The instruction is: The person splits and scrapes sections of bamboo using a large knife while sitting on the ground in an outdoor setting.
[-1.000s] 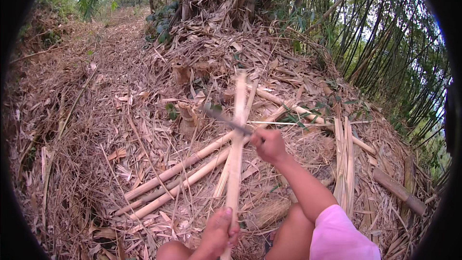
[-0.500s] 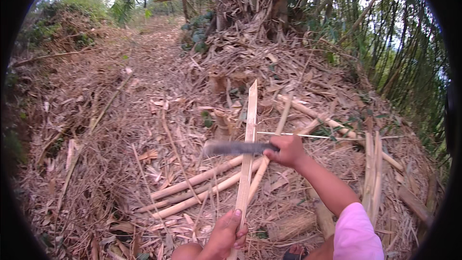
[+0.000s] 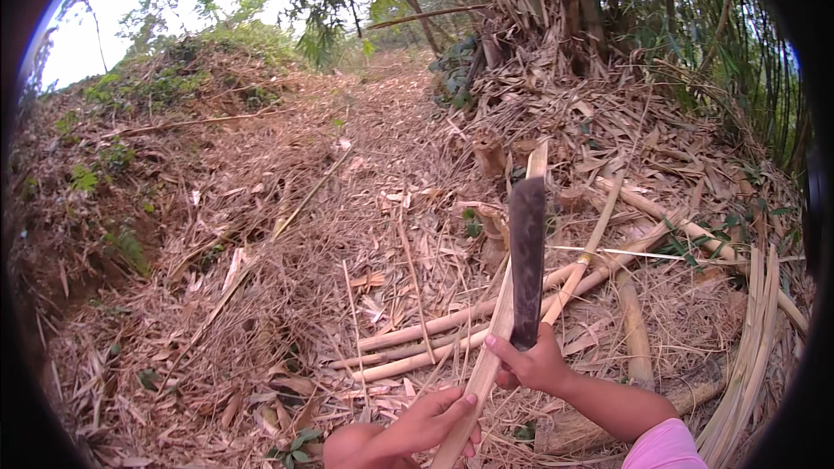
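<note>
A long, pale split bamboo strip (image 3: 493,356) slants up and away from the lower middle. My left hand (image 3: 443,421) is closed round its near end, the thumb lying along the top. My right hand (image 3: 532,363) grips a machete by its handle, which the fingers mostly hide. The dark, broad machete blade (image 3: 527,252) points up and away, beside the strip and overlapping its far part. My right thumb is close against the strip; whether it presses on it I cannot tell.
Several cut bamboo poles (image 3: 452,321) lie on dry leaf litter beyond my hands. A bundle of thin split strips (image 3: 751,347) lies at the right, near a thick log (image 3: 565,434). Short cut stumps (image 3: 488,156) stand ahead, below a bamboo clump (image 3: 556,17).
The machete has swung from lying crosswise over the strip to pointing away along it. My right hand has come nearer my left. The view has turned left, and the strip leans more to the right.
</note>
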A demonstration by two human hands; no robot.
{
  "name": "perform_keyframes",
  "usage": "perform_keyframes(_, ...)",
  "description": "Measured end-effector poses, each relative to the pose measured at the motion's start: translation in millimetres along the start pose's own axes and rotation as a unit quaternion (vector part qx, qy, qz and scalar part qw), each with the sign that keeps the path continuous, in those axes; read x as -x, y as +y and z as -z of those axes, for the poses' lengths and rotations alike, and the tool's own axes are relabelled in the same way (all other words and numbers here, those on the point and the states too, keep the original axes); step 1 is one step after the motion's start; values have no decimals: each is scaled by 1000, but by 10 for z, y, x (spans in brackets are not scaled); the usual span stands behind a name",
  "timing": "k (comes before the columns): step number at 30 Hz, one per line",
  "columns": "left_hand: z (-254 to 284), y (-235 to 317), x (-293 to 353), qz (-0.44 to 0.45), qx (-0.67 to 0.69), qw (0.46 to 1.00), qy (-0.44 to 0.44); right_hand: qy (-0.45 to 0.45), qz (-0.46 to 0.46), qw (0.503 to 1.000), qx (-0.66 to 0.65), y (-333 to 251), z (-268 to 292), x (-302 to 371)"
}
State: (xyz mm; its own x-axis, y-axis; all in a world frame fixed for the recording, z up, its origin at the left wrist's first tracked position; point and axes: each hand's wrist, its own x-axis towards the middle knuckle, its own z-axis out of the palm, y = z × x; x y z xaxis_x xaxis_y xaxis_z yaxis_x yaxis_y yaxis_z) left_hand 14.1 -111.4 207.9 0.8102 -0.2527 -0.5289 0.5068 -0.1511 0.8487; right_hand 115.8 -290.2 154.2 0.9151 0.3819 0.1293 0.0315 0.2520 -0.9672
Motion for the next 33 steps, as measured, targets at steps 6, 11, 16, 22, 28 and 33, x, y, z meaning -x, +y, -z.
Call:
perform_keyframes(6, -30, -120, -242, -134, 67, 979, 135, -51, -11, 998, 46, -95, -137, 33)
perform_keyframes(11, 38, 49, -158, -72, 163, 982, 60, -85, 84, 963, 242, -61, -177, -126)
perform_keyframes(16, 151, -85, -49, -123, 171, 975, 74, 15, 312, 799, 514, 9, -72, -159)
perform_keyframes(22, 207, -217, -23, -70, 220, 971, 55, -5, 438, 730, 525, 120, -42, -290)
perform_keyframes(28, 66, -181, -30, -73, 164, 979, 96, 5, 472, 684, 557, 55, 85, -320)
perform_keyframes(33, -7, -172, -57, -70, 160, 978, 117, 40, 478, 643, 597, 49, 153, -316)
